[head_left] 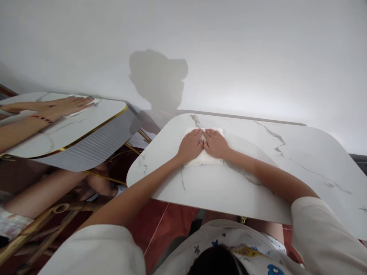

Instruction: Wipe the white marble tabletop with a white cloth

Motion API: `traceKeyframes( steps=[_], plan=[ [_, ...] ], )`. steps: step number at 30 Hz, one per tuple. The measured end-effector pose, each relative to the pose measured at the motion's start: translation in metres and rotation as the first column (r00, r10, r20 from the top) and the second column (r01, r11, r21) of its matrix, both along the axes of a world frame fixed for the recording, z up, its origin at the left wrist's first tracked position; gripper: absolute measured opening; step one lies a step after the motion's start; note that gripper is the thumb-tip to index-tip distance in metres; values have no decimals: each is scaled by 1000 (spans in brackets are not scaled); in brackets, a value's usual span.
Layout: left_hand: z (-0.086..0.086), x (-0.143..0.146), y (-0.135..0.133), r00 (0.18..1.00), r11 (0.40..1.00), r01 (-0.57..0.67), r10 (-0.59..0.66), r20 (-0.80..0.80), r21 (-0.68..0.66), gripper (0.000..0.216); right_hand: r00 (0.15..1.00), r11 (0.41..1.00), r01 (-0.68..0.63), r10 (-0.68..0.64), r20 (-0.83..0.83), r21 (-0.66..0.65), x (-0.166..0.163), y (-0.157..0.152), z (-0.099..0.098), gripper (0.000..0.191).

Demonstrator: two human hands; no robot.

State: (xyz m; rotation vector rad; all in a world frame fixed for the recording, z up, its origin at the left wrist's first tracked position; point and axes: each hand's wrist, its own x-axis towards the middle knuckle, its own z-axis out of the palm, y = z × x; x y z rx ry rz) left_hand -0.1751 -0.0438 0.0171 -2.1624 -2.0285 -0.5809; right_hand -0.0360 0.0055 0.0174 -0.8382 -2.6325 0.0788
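A square white cloth [204,159] with a ragged near edge lies spread on the white marble-patterned table [183,187]. My left hand [191,146] rests flat on its left half, fingers stretched toward the wall. On the right half, my right hand [215,144] lies palm down, its fingers also extended. The two hands meet near the cloth's middle, with the thumbs close together or touching. Neither hand is wrapped around anything, and the palms hide part of the cloth.
At left, another person's hands [69,106] lie on a white cloth on a second marble-patterned table [100,114] with a gold edge. A bamboo chair [37,233] stands at the lower left. The white wall [243,57] rises directly behind my table.
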Motion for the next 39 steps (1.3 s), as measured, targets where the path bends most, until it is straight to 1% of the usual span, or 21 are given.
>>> traceKeyframes(
  steps=[6,11,14,17,21,23,26,29,31,33,36,39],
  plan=[
    [-2,-15,69,994,1000,-17,15,104,15,46,999,999,45,-45,-6,-17,-17,66,0,48],
    [-1,-17,115,997,999,2,-6,75,54,43,994,991,105,-108,-26,-85,-23,110,2,49],
    [-3,-14,136,999,997,32,-33,23,71,42,990,988,131,-135,-36,-87,-19,126,2,49],
    [-5,-7,153,998,997,54,-53,-16,59,39,988,986,147,-151,-43,-74,-9,136,2,46],
    [-5,9,163,992,992,122,-121,-37,34,37,977,975,212,-214,-21,-71,9,139,0,45],
    [-5,17,161,985,986,167,-165,-50,30,39,967,964,254,-255,3,-76,17,133,-1,47],
    [-5,26,153,972,973,230,-228,-55,32,42,949,946,316,-314,40,-68,27,117,-1,50],
    [-6,28,138,957,958,286,-285,-55,25,45,933,932,357,-354,56,-54,32,94,0,51],
    [-7,26,124,952,954,301,-300,-59,11,46,933,933,357,-355,54,-50,32,76,0,52],
    [-7,21,106,948,951,310,-310,-68,-2,47,940,940,340,-338,47,-39,29,57,-1,52],
    [-7,10,70,947,950,311,-312,-80,-25,49,953,953,303,-303,24,-12,20,25,-3,52],
    [-7,-2,25,965,967,248,-251,-80,-52,52,974,973,227,-227,2,33,10,-10,-4,53]
  ],
)
